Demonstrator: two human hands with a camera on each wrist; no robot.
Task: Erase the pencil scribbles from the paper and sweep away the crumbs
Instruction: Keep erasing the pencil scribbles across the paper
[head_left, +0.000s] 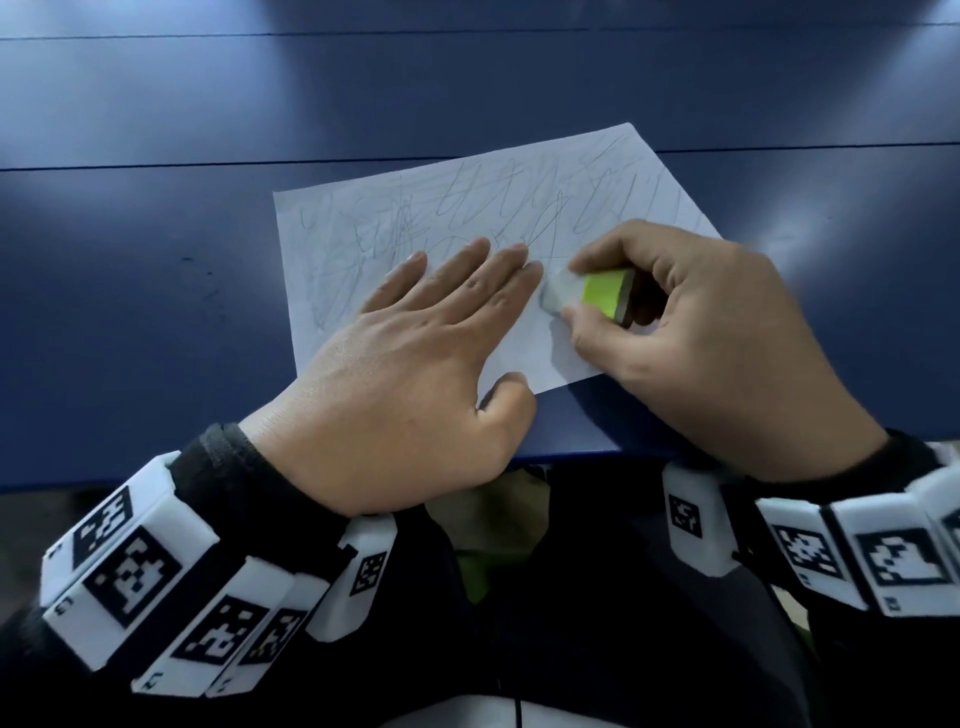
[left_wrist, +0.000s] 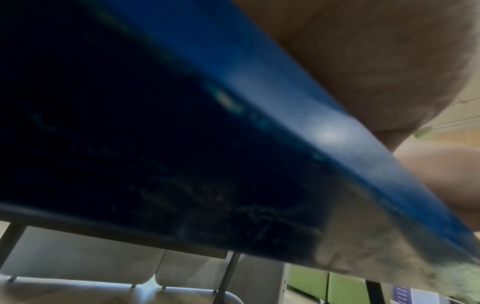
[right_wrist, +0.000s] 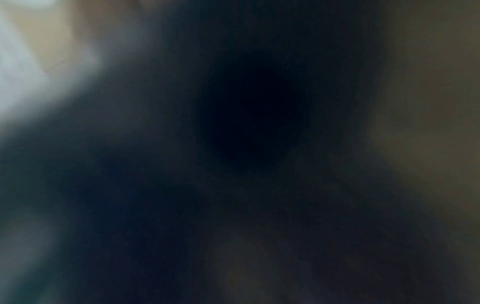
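Note:
A white sheet of paper (head_left: 467, 208) covered in grey pencil scribbles lies on the blue table (head_left: 156, 260), turned a little. My left hand (head_left: 441, 322) lies flat on the sheet with straight fingers, pressing it down. My right hand (head_left: 675, 312) pinches an eraser (head_left: 587, 293) with a yellow-green sleeve between thumb and fingers. The eraser's white end touches the paper just right of my left fingertips. Around that spot the paper looks paler. No crumbs can be made out. The right wrist view is dark and blurred.
The table's near edge (head_left: 571, 452) runs just under my wrists, and its blue underside (left_wrist: 259, 102) fills the left wrist view. Bare blue tabletop lies left of the sheet and beyond it. Table legs (left_wrist: 226, 273) show below.

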